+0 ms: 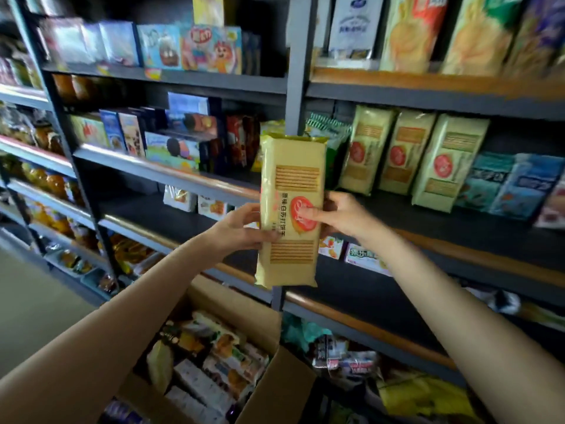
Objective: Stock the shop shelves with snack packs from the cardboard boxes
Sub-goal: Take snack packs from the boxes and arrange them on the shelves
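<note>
Both my hands are up in front of the shelving, sharing one pale yellow cracker pack (290, 209). It stands upright, long side vertical, printed face toward me, with a red round logo near the middle.

My left hand (241, 229) grips the pack's left edge about mid-height, fingers curled round behind it, thumb on the front. My right hand (339, 214) holds the right edge at the same height, thumb pressed flat across the red logo, the other fingers wrapped behind. Neither hand is free.

Just beyond my right hand, up and to its right, three matching yellow packs (409, 156) stand upright in a row on the dark shelf board (428, 221). Further right of them, blue-green packs (513, 185) lean together. Directly behind the held pack's top, a green-and-white bag (331, 134) sits beside the grey upright post (298, 56).

Beyond my left hand, up and left, blue and red boxed snacks (180, 142) fill the neighbouring shelf. Below my left forearm an open cardboard box (284, 381) holds mixed snack packs, details blurred. Below my right forearm, on the lowest level, loose wrapped packs (351, 359) and a yellow bag (428, 399) lie in a heap.
</note>
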A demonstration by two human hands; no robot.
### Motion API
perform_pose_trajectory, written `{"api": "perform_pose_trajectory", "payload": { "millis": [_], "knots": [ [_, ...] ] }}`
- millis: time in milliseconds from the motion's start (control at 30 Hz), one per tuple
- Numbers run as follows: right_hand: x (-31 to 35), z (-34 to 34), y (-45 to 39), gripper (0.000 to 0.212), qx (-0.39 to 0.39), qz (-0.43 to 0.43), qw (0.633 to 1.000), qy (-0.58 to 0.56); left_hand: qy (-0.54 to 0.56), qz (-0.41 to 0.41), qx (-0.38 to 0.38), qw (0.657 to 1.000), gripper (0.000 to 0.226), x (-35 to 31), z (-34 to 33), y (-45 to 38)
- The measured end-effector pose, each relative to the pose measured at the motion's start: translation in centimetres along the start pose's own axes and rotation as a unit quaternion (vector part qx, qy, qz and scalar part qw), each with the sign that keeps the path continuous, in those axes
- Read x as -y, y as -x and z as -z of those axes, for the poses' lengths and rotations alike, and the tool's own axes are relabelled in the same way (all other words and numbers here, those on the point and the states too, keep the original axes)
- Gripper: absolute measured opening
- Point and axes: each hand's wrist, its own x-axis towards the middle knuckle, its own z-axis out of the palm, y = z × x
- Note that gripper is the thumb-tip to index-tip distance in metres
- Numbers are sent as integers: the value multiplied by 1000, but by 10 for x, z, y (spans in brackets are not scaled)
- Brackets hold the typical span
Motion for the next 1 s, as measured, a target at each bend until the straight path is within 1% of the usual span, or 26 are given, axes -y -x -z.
{"api": "perform_pose_trajectory", "payload": {
  "millis": [67,167,200,267,333,400,467,567,667,867,933,1000],
  "knots": [
    [0,29,6,40,-35,28,999,10,-69,-34,-3,997,55,-19,-15,-22],
    [-3,76,12,45,-117,94,988,49,-198,-134,-22,971,62,-45,-47,-63],
    [-5,91,14,47,-145,114,982,49,-215,-166,-26,962,62,-52,-57,-78],
    [-11,124,17,51,-199,144,967,67,-216,-199,-37,955,60,-63,-81,-106],
    [-21,149,17,53,-248,147,949,129,-230,-215,-59,947,58,-68,-102,-133],
    [-35,169,10,61,-274,142,932,191,-248,-217,-67,942,52,-67,-120,-157],
    [-51,180,-1,65,-274,135,924,228,-267,-207,-54,939,47,-61,-133,-176],
    [-74,190,-21,64,-273,110,931,215,-275,-187,-48,942,44,-54,-143,-198],
    [-90,200,-46,65,-266,69,945,178,-233,-172,-47,956,42,-52,-150,-216],
    [-91,216,-92,51,-273,18,946,174,-165,-125,-40,978,53,-47,-165,-247],
    [-90,218,-99,51,-273,11,944,183,-125,-114,-40,985,50,-42,-168,-253],
    [-90,216,-98,58,-281,13,933,223,-101,-112,-35,988,48,-37,-171,-258]
  ]
}}
